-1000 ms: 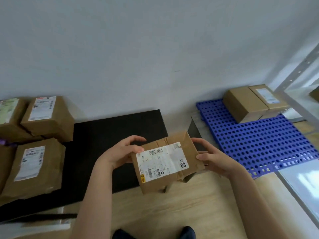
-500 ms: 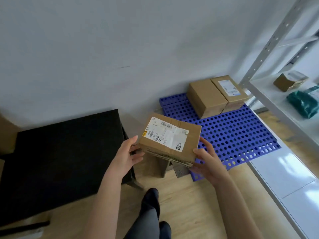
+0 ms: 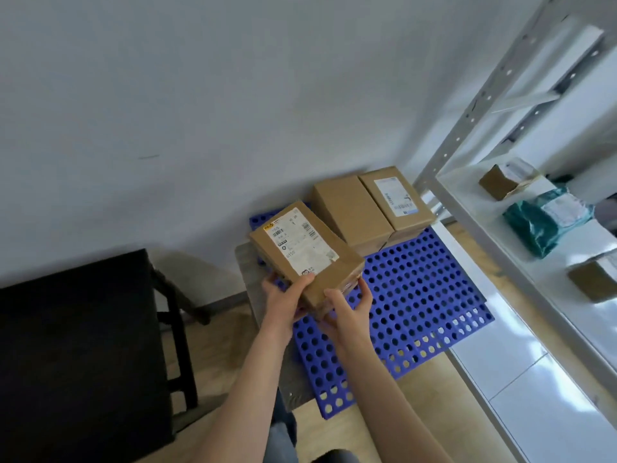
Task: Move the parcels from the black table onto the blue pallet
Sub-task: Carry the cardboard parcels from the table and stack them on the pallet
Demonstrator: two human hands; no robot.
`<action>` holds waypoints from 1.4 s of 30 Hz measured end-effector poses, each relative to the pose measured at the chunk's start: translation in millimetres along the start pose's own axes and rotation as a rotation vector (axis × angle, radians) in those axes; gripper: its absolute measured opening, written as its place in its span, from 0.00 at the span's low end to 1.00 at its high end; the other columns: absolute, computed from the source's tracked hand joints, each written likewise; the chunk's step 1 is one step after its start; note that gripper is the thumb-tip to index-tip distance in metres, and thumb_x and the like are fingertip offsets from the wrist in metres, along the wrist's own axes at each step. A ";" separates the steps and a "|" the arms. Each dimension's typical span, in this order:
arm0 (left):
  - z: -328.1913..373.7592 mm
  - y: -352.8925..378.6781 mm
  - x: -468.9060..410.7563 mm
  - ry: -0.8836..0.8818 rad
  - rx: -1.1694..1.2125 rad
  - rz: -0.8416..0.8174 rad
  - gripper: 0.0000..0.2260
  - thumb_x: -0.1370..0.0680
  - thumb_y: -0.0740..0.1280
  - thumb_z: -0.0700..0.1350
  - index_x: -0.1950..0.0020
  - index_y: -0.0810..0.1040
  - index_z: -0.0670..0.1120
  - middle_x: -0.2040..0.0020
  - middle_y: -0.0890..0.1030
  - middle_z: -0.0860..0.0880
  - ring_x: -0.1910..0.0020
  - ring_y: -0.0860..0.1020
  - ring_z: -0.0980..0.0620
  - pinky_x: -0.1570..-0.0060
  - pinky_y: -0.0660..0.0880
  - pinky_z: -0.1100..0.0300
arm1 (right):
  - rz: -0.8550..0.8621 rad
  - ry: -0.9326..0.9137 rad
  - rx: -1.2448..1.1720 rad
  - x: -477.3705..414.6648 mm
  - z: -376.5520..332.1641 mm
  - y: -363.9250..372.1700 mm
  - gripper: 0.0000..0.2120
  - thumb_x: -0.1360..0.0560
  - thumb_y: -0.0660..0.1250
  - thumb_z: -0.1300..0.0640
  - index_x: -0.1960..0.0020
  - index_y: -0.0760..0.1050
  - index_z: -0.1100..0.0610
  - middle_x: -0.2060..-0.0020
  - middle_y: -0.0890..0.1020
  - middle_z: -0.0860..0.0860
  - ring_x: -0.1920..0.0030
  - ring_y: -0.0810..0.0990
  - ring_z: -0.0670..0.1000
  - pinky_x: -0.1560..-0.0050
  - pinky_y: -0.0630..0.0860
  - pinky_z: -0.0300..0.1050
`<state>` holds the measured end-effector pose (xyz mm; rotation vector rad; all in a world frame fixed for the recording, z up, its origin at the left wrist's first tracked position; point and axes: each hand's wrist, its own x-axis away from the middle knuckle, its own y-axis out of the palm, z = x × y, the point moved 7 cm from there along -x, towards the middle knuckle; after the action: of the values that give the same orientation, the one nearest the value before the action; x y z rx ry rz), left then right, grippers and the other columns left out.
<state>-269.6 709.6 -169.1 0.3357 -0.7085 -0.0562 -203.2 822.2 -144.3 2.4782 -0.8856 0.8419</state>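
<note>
- Both hands grip one parcel (image 3: 305,252) by its near end, left hand (image 3: 283,304) and right hand (image 3: 349,307), tilted over the blue pallet (image 3: 420,295).
- Plain box (image 3: 350,212) and labelled box (image 3: 397,200) sit touching at its far corner.

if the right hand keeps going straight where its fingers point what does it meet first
Probably the plain cardboard box at the back of the blue pallet, though the held parcel in front of the right hand would touch it first. Depth is unclear; bare pallet lies between.
</note>
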 end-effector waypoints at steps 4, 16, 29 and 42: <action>9.8 15.3 -28.8 0.001 -0.026 0.024 0.43 0.35 0.79 0.48 0.28 0.56 0.55 0.38 0.74 0.48 0.45 0.76 0.49 0.47 0.79 0.44 | -0.068 0.100 0.058 -28.1 -13.2 -3.8 0.37 0.28 0.73 0.55 0.29 0.55 0.37 0.43 0.80 0.55 0.49 0.83 0.61 0.59 0.80 0.48; 22.0 19.2 -89.3 0.030 -0.011 0.276 0.30 0.34 0.78 0.45 0.34 0.71 0.51 0.39 0.77 0.46 0.44 0.77 0.45 0.45 0.77 0.41 | -0.509 -0.221 1.041 -110.4 -89.4 -20.9 0.23 0.24 0.68 0.57 0.31 0.67 0.51 0.36 0.73 0.48 0.49 0.78 0.46 0.62 0.75 0.34; 32.2 6.0 -126.3 0.067 -0.022 0.354 0.29 0.31 0.77 0.45 0.32 0.71 0.51 0.40 0.78 0.45 0.42 0.77 0.45 0.43 0.76 0.43 | -0.178 -0.690 1.629 -231.8 -189.5 -34.6 0.39 0.27 0.64 0.35 0.23 0.55 0.49 0.22 0.51 0.59 0.22 0.43 0.63 0.25 0.46 0.62; 4.8 11.5 -140.7 -0.031 0.060 0.167 0.22 0.34 0.75 0.44 0.41 0.78 0.50 0.44 0.81 0.46 0.42 0.77 0.46 0.48 0.77 0.50 | -0.267 -0.528 1.846 -262.1 -183.5 -38.2 0.54 0.35 0.60 0.22 0.21 0.39 0.44 0.22 0.38 0.59 0.24 0.36 0.67 0.26 0.43 0.67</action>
<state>-380.3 742.1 -250.4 0.3325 -0.7680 0.1186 -416.0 1061.4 -181.3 4.2891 0.6569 1.1308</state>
